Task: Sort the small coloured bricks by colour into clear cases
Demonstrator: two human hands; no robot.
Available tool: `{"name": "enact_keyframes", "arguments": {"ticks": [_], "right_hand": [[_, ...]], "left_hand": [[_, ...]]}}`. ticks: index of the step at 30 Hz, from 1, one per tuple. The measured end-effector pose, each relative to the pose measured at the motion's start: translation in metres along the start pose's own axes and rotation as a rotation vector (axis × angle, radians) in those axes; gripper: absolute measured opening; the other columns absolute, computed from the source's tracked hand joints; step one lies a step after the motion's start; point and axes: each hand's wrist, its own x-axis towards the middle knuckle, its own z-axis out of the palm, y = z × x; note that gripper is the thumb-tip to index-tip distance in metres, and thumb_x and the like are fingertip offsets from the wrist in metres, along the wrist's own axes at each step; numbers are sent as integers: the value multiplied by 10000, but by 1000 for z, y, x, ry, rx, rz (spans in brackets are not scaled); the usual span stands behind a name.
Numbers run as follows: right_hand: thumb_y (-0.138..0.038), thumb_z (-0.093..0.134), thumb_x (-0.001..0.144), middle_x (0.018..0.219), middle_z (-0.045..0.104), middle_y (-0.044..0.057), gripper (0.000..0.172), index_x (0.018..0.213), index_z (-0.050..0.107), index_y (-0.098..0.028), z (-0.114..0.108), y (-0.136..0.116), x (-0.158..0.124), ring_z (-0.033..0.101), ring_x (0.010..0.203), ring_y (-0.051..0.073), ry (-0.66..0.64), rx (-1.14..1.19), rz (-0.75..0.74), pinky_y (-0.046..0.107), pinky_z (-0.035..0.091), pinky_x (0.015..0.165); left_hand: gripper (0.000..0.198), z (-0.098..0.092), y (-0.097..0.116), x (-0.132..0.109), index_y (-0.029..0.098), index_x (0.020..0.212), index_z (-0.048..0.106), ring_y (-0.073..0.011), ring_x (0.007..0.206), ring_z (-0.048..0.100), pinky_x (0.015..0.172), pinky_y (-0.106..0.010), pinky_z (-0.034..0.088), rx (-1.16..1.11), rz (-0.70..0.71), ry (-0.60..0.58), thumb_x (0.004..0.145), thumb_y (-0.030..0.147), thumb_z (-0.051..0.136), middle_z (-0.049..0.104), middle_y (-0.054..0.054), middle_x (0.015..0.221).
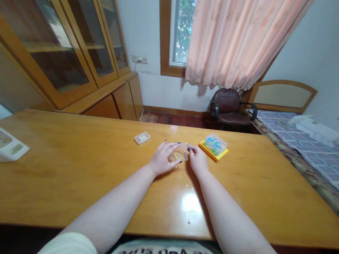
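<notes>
Left hand grasps clear box, low over table, between both hands; pale bits at it. Right hand curled at rim; grip: cannot tell. Step, judged: steadying box. Next move calls for level hold.

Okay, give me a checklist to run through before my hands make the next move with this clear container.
1. Left hand on the clear container: ok, it holds the left side.
2. Right hand gripping firmly: cannot tell; it is at the right edge.
3. Pale pieces all inside: cannot tell; the left hand hides part of the rim.
4. Small clear box apart from both hands: ok.
5. Ample room beyond the right hand: not ok, I'd say; the yellow box sits close.
</notes>
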Motion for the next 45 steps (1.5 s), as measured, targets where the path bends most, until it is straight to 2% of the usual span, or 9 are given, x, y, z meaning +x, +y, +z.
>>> {"name": "enact_keyframes", "arguments": {"ticks": [9, 13, 17, 21, 28, 34, 39, 42, 45], "right_hand": [[-176, 463, 847, 975, 707, 71, 238, 961, 672, -178, 0, -2, 0, 649, 919, 183, -14, 53, -8, 363, 489, 876], [-197, 447, 857, 1147, 659, 88, 321, 1114, 639, -174, -5, -16, -7, 587, 1097, 192, -191, 134, -167, 383, 417, 997], [-281, 492, 862, 1295, 570, 75, 426, 1280, 540, -212, -11, -29, -15, 530, 1192, 207, -340, 240, -240, 393, 392, 1034], [-278, 547, 831, 1329, 540, 81, 502, 1326, 495, -213, -14, -37, -19, 510, 1217, 226, -357, 188, -314, 392, 399, 1032], [-208, 688, 715, 1257, 595, 99, 598, 1292, 532, -202, -8, -40, -17, 575, 1127, 243, -325, 42, -315, 414, 435, 989], [-242, 652, 769, 1135, 666, 89, 409, 1177, 622, -221, -2, -32, -16, 628, 1029, 237, -219, -27, -327, 411, 479, 925], [-216, 611, 791, 1180, 642, 92, 440, 1228, 567, -210, -3, -31, -17, 607, 1068, 225, -169, -40, -365, 402, 468, 941], [-210, 598, 796, 1164, 648, 94, 412, 1207, 573, -198, -4, -29, -16, 612, 1047, 223, -168, -93, -398, 401, 472, 928], [-192, 590, 799, 1128, 664, 89, 380, 1179, 585, -191, -5, -26, -14, 619, 1016, 216, -152, -147, -456, 396, 470, 919]], "left_hand": [[617, 4, -4, -1, 245, 1260, 534, -260, 1206, 489, 1145, -440, 212, -58, -9, 64, 677, 322, 722, 562, -79, 1264], [798, 10, -14, -1, 235, 1396, 353, -252, 1201, 494, 1081, -428, 330, -190, -177, 217, 685, 266, 712, 460, -117, 1360], [968, 14, -24, -1, 293, 1458, 185, -238, 1128, 556, 1016, -429, 406, -381, -305, 241, 665, 245, 738, 402, -127, 1409], [874, 17, -28, -1, 332, 1426, 280, -208, 1056, 596, 976, -382, 454, -491, -350, 261, 681, 233, 727, 413, -95, 1404], [633, 24, -34, -2, 257, 1270, 497, -168, 1032, 593, 957, -335, 474, -529, -327, 267, 675, 186, 703, 473, -78, 1302], [528, 31, -40, -4, 217, 1142, 527, -162, 892, 633, 868, -348, 515, -490, -354, 223, 657, 224, 735, 549, -81, 1189], [479, 29, -36, -4, 211, 1113, 510, -181, 970, 615, 883, -344, 502, -436, -330, 215, 685, 258, 718, 558, -78, 1183], [447, 20, -28, -3, 209, 1107, 547, -220, 1087, 562, 957, -385, 450, -201, -270, 203, 699, 292, 711, 562, -87, 1193], [368, 8, -19, 0, 235, 1090, 611, -241, 1171, 502, 1056, -441, 337, 70, -97, 107, 737, 312, 682, 562, -74, 1243]]}}
